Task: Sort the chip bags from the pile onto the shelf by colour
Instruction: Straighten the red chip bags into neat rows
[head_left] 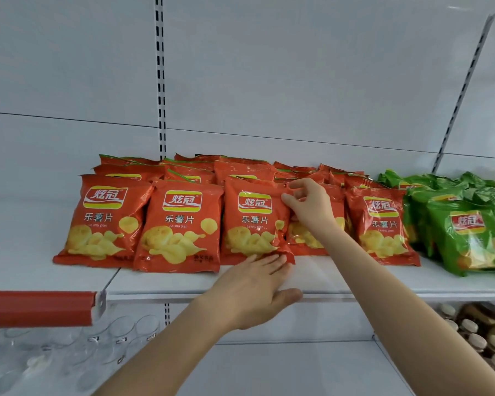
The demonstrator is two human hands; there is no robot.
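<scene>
One red bag, "Le shu pian": right hand pinches top corner, left hand flat, touching base.

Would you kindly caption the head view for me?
Right hand pinches the top of a red chip bag; left hand touches its base.

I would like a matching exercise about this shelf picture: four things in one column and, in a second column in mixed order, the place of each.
Things
1. green foil chip bags
2. brown bottles with pale caps
3. clear drinking glasses
4. left hand

Places
A. below the red plastic rail
B. at the bottom edge of an orange-red foil chip bag
C. on the white upper shelf, right end
D. beneath that shelf, far right

Pairs: 1-C, 2-D, 3-A, 4-B
</scene>
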